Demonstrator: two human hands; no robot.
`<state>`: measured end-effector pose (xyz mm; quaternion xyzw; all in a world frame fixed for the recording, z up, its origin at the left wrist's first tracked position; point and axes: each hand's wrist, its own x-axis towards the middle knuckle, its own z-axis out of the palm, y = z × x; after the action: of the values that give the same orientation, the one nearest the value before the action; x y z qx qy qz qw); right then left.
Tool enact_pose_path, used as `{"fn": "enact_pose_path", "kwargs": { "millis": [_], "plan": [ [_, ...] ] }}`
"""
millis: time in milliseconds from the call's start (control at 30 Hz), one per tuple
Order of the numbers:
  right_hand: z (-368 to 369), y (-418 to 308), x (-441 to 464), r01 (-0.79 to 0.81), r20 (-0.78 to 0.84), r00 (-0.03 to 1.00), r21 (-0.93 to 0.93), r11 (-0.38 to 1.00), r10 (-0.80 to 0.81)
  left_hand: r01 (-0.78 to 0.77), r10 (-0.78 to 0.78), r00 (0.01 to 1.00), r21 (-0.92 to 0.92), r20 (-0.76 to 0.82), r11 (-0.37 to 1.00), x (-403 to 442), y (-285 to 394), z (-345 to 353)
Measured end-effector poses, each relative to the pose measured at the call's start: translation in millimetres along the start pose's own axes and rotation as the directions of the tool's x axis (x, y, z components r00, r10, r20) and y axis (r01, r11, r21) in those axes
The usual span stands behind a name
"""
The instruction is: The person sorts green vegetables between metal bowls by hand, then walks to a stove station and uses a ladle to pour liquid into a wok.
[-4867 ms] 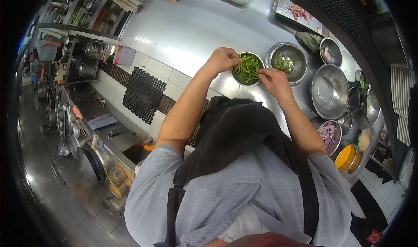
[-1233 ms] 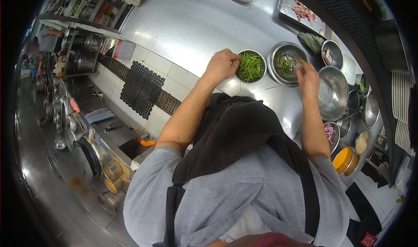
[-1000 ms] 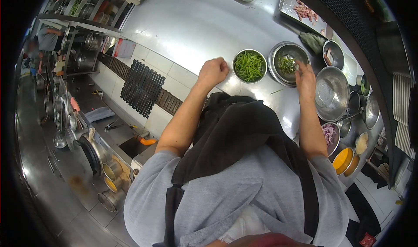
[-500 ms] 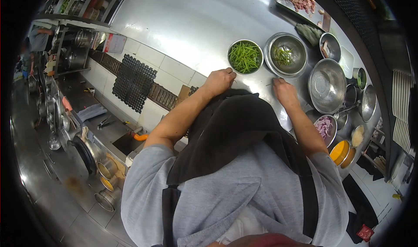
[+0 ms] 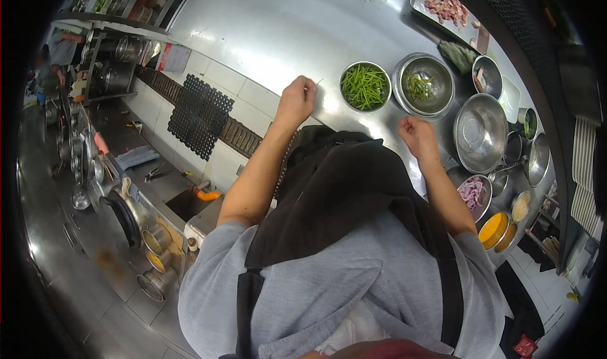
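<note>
- Steel counter [image 5: 253,36] stretches before us, with a black mat [image 5: 199,118] lower to its left.
- Green strips [image 5: 365,86] fill the smaller bowl [image 5: 367,111]; a few lie in the wider nested bowls [image 5: 444,80] just beside it.
- Our left hand [image 5: 298,99] is left of the smaller bowl, fingers curled, a thin strand [image 5: 320,80] at their tips; we cannot tell whether they grip it.
- Our right hand [image 5: 416,133], near the nested bowls, has its fingers bent inward; we cannot tell whether they hold anything.
</note>
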<state>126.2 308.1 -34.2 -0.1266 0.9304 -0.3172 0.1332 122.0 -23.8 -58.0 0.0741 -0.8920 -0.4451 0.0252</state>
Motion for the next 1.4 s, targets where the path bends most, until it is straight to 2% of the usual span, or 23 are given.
{"fn": "enact_pose_path", "kwargs": {
  "millis": [67, 100, 133, 167, 200, 267, 300, 333, 400, 467, 500, 567, 633, 700, 833, 933, 1000, 1033, 1100, 1133, 1200, 1333, 1400],
  "plan": [
    [-18, -39, 8, -0.058, -0.033, 0.997, 0.322, 0.945, 0.072, 0.138, -0.109, 0.985, -0.223, 0.136, 0.965, 7, 33, -7],
    [-22, -54, 13, -0.056, -0.035, 0.997, 0.319, 0.946, 0.071, 0.157, -0.119, 0.979, -0.243, 0.168, 0.957, 12, 47, -6],
    [-26, -68, 22, 0.032, -0.076, 0.997, 0.251, 0.967, -0.013, 0.151, -0.112, 0.98, -0.246, 0.164, 0.957, 17, 55, -1],
    [-27, -75, 32, 0.118, -0.11, 0.989, 0.179, 0.977, -0.1, 0.035, 0.004, 0.978, -0.182, 0.209, 0.983, 22, 62, 3],
    [-21, -70, 42, 0.122, -0.113, 0.988, 0.175, 0.977, -0.103, -0.085, 0.114, 0.959, -0.123, 0.259, 0.989, 25, 68, 9],
    [0, -54, 67, 0.248, -0.19, 0.939, -0.2, 0.948, -0.285, -0.125, 0.139, 0.946, -0.064, 0.292, 0.99, 23, 67, 24],
    [1, -53, 73, 0.224, -0.113, 0.958, -0.289, 0.931, -0.265, -0.257, 0.225, 0.92, 0.062, 0.321, 0.964, 19, 68, 27],
    [1, -53, 75, 0.231, -0.113, 0.956, -0.289, 0.929, -0.272, -0.384, 0.301, 0.883, 0.186, 0.359, 0.904, 17, 66, 28],
    [-2, -56, 78, 0.241, -0.09, 0.957, -0.274, 0.931, -0.274, -0.323, 0.242, 0.907, 0.202, 0.344, 0.924, 14, 62, 22],
    [-4, -60, 79, 0.255, -0.091, 0.954, -0.259, 0.931, -0.287, -0.205, 0.162, 0.957, 0.167, 0.242, 0.964, 11, 55, 14],
    [-4, -62, 81, 0.273, -0.098, 0.947, -0.249, 0.929, -0.305, -0.204, 0.161, 0.956, 0.165, 0.244, 0.965, 10, 52, 13],
    [2, -63, 86, 0.289, -0.076, 0.946, -0.246, 0.925, -0.316, -0.115, 0.094, 0.975, 0.097, 0.201, 0.989, 11, 47, 9],
    [11, -65, 90, 0.307, -0.054, 0.943, -0.239, 0.921, -0.329, -0.11, 0.091, 0.977, 0.089, 0.194, 0.99, 10, 48, 7],
    [15, -66, 95, 0.331, 0.06, 0.943, -0.29, 0.898, -0.328, -0.107, 0.092, 0.978, 0.074, 0.189, 0.991, 10, 51, 9],
    [15, -63, 98, 0.312, 0.121, 0.95, -0.305, 0.9, -0.289, -0.098, 0.09, 0.978, 0.035, 0.186, 0.995, 9, 53, 11],
    [10, -59, 92, 0.302, 0.053, 0.953, -0.246, 0.921, -0.299, -0.095, 0.089, 0.978, 0.027, 0.188, 0.995, 9, 53, 12],
    [3, -60, 87, 0.251, -0.02, 0.967, -0.114, 0.961, -0.255, -0.095, 0.089, 0.977, 0.027, 0.192, 0.995, 10, 55, 11],
    [-2, -60, 85, 0.252, -0.02, 0.967, -0.114, 0.961, -0.256, -0.1, 0.092, 0.978, 0.031, 0.189, 0.994, 11, 56, 10],
    [-11, -61, 81, 0.151, 0.001, 0.988, 0.07, 0.986, -0.151, -0.106, 0.098, 0.977, 0.036, 0.187, 0.994, 12, 59, 11],
    [-14, -63, 78, 0.151, -0.001, 0.988, 0.069, 0.986, -0.151, -0.108, 0.102, 0.976, 0.022, 0.192, 0.994, 14, 61, 12],
    [-17, -64, 74, 0.039, -0.01, 0.999, 0.281, 0.959, -0.037, -0.114, 0.11, 0.974, 0.01, 0.199, 0.993, 16, 65, 13],
    [-23, -61, 71, 0.024, -0.012, 1.0, 0.355, 0.935, -0.021, -0.098, 0.1, 0.972, -0.021, 0.215, 0.995, 22, 79, 12],
    [-36, -64, 67, -0.042, -0.001, 0.999, 0.479, 0.877, 0.049, -0.078, 0.084, 0.973, -0.036, 0.216, 0.996, 24, 80, 10]
  ]
}}
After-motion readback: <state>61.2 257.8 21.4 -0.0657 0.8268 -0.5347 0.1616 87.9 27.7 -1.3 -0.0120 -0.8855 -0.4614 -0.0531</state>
